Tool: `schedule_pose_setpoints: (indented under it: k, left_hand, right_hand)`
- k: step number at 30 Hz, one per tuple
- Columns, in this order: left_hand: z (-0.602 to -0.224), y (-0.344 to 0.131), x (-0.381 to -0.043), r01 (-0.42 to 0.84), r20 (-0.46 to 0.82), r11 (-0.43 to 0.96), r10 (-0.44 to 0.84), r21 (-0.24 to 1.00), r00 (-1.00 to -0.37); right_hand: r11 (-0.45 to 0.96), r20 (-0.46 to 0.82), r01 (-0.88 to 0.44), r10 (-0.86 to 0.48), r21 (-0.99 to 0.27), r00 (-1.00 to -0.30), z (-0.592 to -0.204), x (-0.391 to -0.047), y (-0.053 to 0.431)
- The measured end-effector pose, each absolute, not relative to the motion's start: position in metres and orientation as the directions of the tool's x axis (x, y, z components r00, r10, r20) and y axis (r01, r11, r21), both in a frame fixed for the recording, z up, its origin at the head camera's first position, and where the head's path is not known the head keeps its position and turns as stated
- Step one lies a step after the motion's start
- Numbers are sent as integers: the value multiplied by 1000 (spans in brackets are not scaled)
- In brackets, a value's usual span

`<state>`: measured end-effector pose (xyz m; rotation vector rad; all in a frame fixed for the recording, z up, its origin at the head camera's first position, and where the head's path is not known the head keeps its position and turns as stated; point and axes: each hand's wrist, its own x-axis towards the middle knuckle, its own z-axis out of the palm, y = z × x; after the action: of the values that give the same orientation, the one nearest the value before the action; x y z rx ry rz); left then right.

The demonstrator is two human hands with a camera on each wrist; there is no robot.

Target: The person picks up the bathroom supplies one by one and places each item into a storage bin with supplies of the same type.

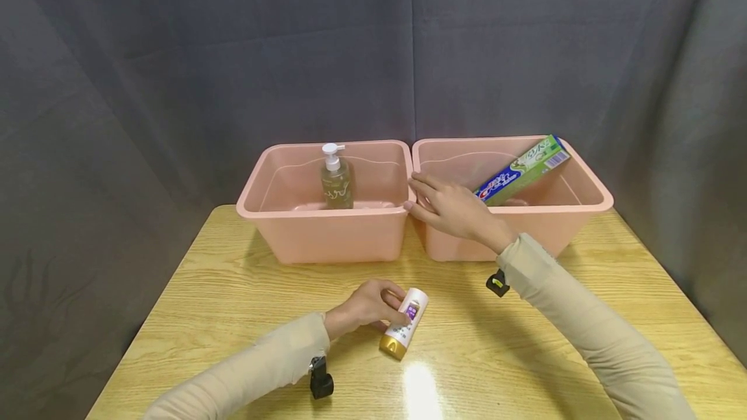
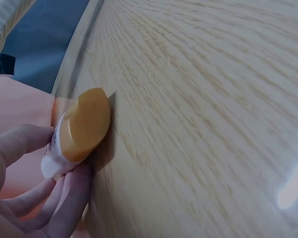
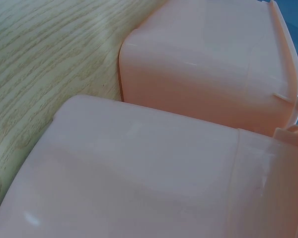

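A small white toiletry bottle (image 1: pixel 415 303) with a gold cap and a purple label patch lies on the table, its cap towards the near side. My left hand (image 1: pixel 369 306) grips it, thumb on one side and fingers on the other; the left wrist view shows the gold cap (image 2: pixel 87 121) close up. Over where two pink bins meet, my right hand (image 1: pixel 452 209) rests its fingers at the rims of the left bin (image 1: pixel 332 235) and the right bin (image 1: pixel 525 229). Only a fingertip of it shows at the edge of the right wrist view.
Inside the left bin stands a pump bottle (image 1: pixel 337 188) with greenish contents and a white pump. A green and blue toothpaste box (image 1: pixel 519 170) leans diagonally in the right bin, one end above its rim. Behind the wooden table (image 1: pixel 245 297) hangs a grey curtain (image 1: pixel 327 50).
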<state>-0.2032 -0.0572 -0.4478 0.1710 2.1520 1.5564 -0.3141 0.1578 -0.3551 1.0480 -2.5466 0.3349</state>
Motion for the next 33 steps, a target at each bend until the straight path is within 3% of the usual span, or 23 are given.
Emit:
schedule_pose_setpoints:
  k: [16,33]
  left_hand:
    - [-445,-40,-199,-2,-212,511,353,860,-912]
    - [-438,-46,-201,-34,-267,538,363,843,-893]
  right_hand:
    - [691,414,-717,-630,-88,-658,-355,-314,157]
    - [695,404,-712,-625,-104,-668,-353,-313,158]
